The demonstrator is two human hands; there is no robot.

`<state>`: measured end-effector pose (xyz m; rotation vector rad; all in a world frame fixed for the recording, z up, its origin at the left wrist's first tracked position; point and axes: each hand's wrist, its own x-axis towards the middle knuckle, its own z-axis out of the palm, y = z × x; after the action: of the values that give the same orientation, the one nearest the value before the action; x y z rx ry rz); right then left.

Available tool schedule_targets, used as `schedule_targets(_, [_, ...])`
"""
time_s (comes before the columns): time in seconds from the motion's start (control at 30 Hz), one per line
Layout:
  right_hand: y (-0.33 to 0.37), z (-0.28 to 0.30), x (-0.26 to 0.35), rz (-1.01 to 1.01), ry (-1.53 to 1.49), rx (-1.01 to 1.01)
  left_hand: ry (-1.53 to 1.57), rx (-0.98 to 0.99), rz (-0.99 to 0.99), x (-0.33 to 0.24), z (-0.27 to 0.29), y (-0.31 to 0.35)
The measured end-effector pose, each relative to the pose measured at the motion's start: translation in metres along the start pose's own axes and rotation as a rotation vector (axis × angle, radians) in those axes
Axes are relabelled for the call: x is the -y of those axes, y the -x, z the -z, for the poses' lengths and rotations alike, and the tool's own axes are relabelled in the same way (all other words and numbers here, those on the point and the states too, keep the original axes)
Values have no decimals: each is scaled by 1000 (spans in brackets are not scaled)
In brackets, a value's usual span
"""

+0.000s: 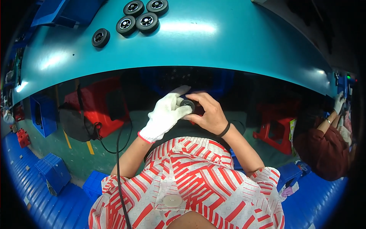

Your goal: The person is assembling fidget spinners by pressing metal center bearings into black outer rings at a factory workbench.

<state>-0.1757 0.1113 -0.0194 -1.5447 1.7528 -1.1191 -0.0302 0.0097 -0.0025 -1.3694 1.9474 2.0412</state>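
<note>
In front of my body, below the table edge, both hands hold a small round black wheel (187, 104). My left hand (163, 115), in a white glove with a red cuff, pinches it from the left, its index finger stretched past the wheel. Bare, with a dark band at the wrist, my right hand (212, 113) curls its thumb and fingers around the other side. Fingers cover part of the wheel's rim. Several black wheels (147, 23) with silver-marked hubs lie on the teal table (198, 49); one wheel (100, 37) sits apart to the left.
Beneath the table edge stands a dark blue bin (225, 82) with small shiny parts inside. Red stools (272, 128) stand at both sides. A blue crate (42, 114) is at left, another blue container (63, 13) on the table. A black cable (118, 168) hangs beside me. A co-worker (328, 145) sits at right.
</note>
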Motion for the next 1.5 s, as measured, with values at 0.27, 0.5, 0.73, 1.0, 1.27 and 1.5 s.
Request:
schedule_targets(0.27, [1, 7, -3, -228, -140, 134, 351, 23, -20, 2, -11, 5])
schedule_targets(0.5, [1, -1, -14, 64, -29, 76, 250, 10, 9, -11, -7, 9])
schedule_targets(0.73, [4, -4, -18, 135, 19, 7, 104, 1, 50, -10, -6, 3])
schedule_targets(1.0, [16, 2, -18, -404, -297, 117, 528, -16, 6, 15, -9, -3])
schedule_targets(1.27, [18, -3, -20, -558, -872, 117, 583, 46, 12, 11, -7, 1])
schedule_targets(1.5, [14, -2, -22, -653, -775, 115, 817, 72, -5, 21, -9, -3])
